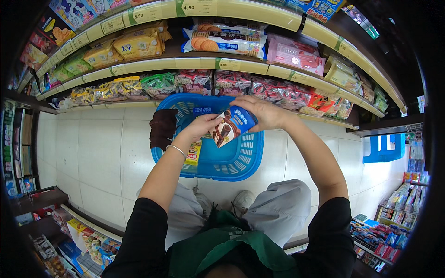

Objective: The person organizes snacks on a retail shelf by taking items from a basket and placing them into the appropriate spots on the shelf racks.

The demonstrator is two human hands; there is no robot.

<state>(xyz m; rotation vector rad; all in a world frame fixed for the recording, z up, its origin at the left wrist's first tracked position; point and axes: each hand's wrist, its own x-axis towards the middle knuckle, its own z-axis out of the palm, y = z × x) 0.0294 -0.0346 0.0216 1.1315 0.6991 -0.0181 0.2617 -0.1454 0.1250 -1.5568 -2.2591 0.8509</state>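
Both hands hold a blue and white snack box (229, 125) with chocolate wafer rolls pictured on it, above a blue plastic shopping basket (258, 153). My left hand (201, 128) pinches its left edge between thumb and fingers. At the upper right side, my right hand (259, 112) grips the box. Inside the basket lie a yellow package (193, 153) and a blue package (202, 110), the latter partly seen. A dark brown cloth (163, 128) hangs over the basket's left rim.
Ahead, shelves hold yellow biscuit packs (139, 44), a milk biscuit pack (224, 42), a pink pack (295, 55) and bagged sweets (232, 82). A blue plastic stool (384, 148) stands at the right on the tiled floor (100, 139). More stocked shelves (94, 227) stand behind at both sides.
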